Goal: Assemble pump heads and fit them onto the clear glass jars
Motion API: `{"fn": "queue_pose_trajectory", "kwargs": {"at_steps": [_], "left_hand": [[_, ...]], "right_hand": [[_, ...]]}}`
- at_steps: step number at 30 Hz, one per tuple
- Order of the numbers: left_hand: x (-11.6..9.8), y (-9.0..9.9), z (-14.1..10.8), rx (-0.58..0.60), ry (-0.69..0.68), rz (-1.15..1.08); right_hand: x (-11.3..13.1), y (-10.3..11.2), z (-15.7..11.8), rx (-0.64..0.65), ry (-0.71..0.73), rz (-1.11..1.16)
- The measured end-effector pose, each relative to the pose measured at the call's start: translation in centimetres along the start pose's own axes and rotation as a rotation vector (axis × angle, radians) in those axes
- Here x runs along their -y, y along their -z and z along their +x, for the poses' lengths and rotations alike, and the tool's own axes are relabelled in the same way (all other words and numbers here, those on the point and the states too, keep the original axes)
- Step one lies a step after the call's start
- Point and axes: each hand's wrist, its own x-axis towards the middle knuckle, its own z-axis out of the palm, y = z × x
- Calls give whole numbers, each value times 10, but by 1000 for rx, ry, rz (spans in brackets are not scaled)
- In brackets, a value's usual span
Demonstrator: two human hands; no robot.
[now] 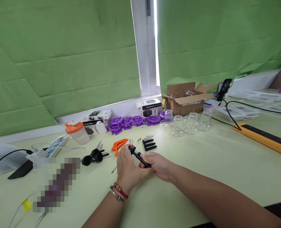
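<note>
My left hand (128,164) and my right hand (159,163) are together over the table, both closed on one slim black plastic part (138,155) with a wider round end. The left fingers wrap the round end; my right thumb and fingers pinch the narrow end. A thin metal shaft (114,169) with a pointed tip sticks out beside my left hand. Just beyond the hands are several black cylindrical pieces (150,147), coil springs (148,138) and tiny brass bits (139,140). Orange plastic levers (119,145) and black cup-shaped parts with stems (96,156) lie to the left.
Purple plastic frames (137,120) line the back, near printed boxes (97,123). Several clear glass jars (178,126) stand before an open cardboard box (186,104). At left are an orange-lidded shaker bottle (78,133) and a power strip (57,146); an orange power strip (266,139) lies right.
</note>
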Motion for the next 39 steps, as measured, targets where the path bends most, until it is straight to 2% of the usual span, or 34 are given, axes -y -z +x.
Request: {"fn": "queue_pose_trajectory", "kwargs": {"at_steps": [7,10,16,19,22,25,28,33,37,39], "left_hand": [[-1,-3,-1,-17,14,68],[0,-3,0,-41,-18,90],[4,-3,4,-84,-55,159],[6,-4,4,-77,-57,167],[6,-7,4,-69,-61,160],[6,-9,3,-76,-65,170],[8,-10,4,-66,-68,178],[14,-11,5,-44,-60,192],[15,-13,5,-44,-41,202],[16,-15,5,-48,-35,209]], "right_hand": [[1,4,1,-6,1,-53],[6,4,-1,11,61,-115],[12,4,-3,-41,206,-364],[9,8,1,-123,294,-460],[5,10,5,-175,245,-431],[3,9,6,-116,231,-432],[3,8,4,-132,327,-526],[0,13,6,-282,439,-702],[-5,16,10,-240,483,-874],[-6,15,10,-261,511,-916]]}}
